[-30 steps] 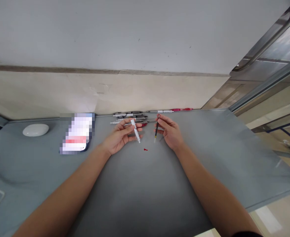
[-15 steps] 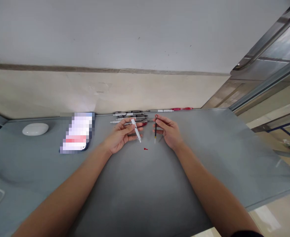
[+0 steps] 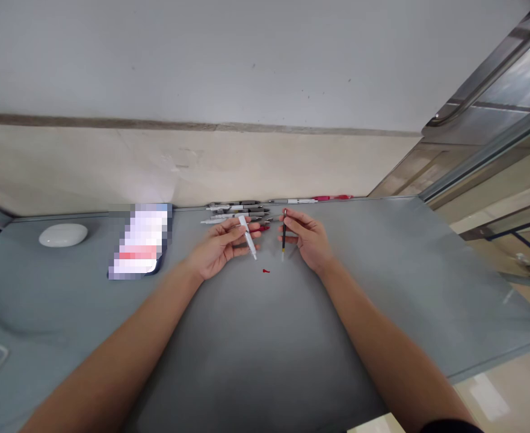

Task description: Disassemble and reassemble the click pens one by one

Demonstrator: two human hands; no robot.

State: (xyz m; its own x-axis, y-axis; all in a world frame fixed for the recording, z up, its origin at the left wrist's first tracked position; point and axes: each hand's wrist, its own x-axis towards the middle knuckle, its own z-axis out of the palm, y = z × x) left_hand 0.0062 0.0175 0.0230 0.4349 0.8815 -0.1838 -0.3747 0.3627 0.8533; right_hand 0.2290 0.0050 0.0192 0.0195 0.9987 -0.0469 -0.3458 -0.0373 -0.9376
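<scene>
My left hand [image 3: 217, 248] holds a white pen barrel [image 3: 248, 237] between thumb and fingers, its tip pointing down toward me. A thin dark refill [image 3: 283, 235] with a yellowish band near its tip is pinched nearly upright in my right hand [image 3: 308, 240]. The two parts are a short gap apart above the grey table [image 3: 255, 337]. A small red piece [image 3: 266, 271] lies on the table just below them.
Several pens [image 3: 237, 213] lie in a row at the table's far edge by the wall, with a red and white pen [image 3: 321, 199] to their right. A white oval object [image 3: 63, 234] and a blurred card [image 3: 141, 241] sit at the left.
The refill in my right hand has turned from a slant to nearly upright and shifted slightly left toward the barrel. My left hand has barely moved.
</scene>
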